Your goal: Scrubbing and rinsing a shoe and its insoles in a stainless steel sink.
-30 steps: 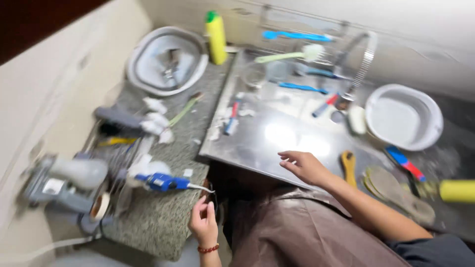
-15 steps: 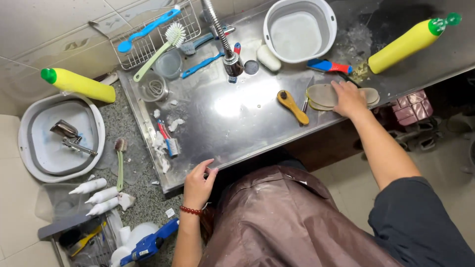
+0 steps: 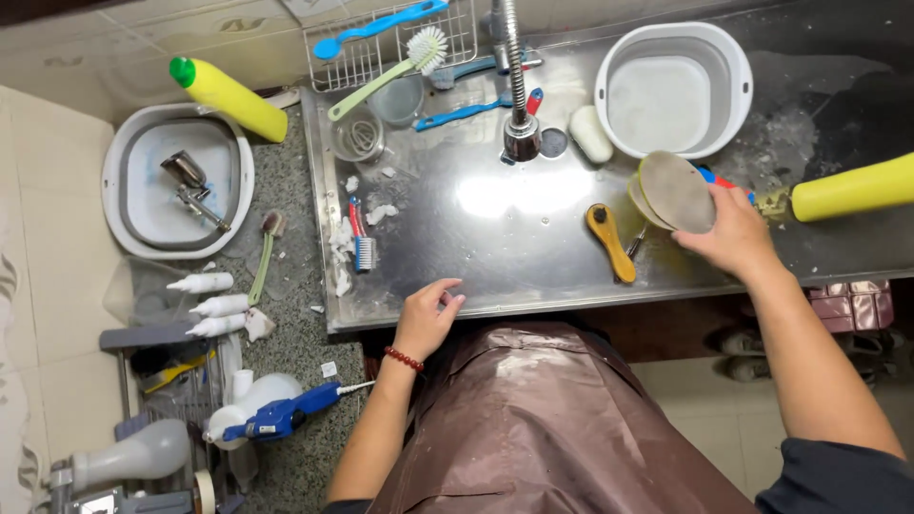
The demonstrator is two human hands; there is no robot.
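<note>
Shoe-cleaning wash station: steel sink [image 3: 457, 276], faucet [image 3: 517, 86], brushes, basins, detergent bottles, tiled wall.

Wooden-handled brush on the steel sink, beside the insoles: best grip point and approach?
Grip the wooden-handled brush at mid-handle, coming from above with fingers across its width. It lies flat on the steel sink, long axis running near to far, round head at the far end. The right hand, holding the insoles, is nearest.
</note>
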